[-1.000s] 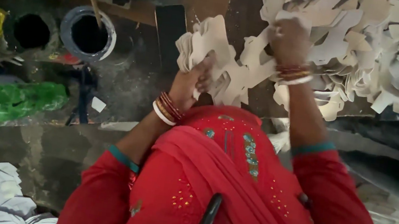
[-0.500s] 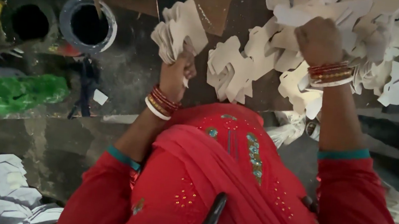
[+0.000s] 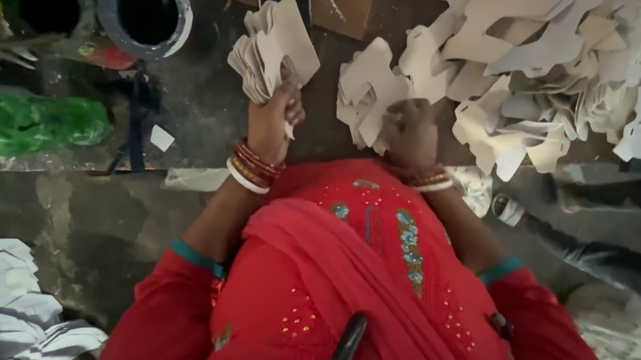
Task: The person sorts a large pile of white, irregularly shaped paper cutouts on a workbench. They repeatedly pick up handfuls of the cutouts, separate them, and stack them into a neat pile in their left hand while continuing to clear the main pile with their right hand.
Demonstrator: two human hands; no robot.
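The left hand point(image 3: 270, 119) has lifted its gripped stack of cardboard cutouts point(image 3: 273, 44) clear of the pile point(image 3: 571, 65) — the right hand point(image 3: 411, 130), fingers closed, now gathers a smaller bunch point(image 3: 366, 90) beside that pile.

The stack of cardboard cut-outs point(image 3: 272, 48) consists of many thin, pale beige sheets of the same curved, notched outline. It is clamped at its lower end in the left hand point(image 3: 273, 111) and stands raised above the dark work surface point(image 3: 207, 97), fanned slightly at the top and tilted toward the far edge.

A second bunch of cut-outs point(image 3: 370, 91), same colour and shape, lies on the work surface just right of the stack. The right hand point(image 3: 411, 130) rests on its near edge, fingers curled over it. The sheets overlap loosely and unevenly.
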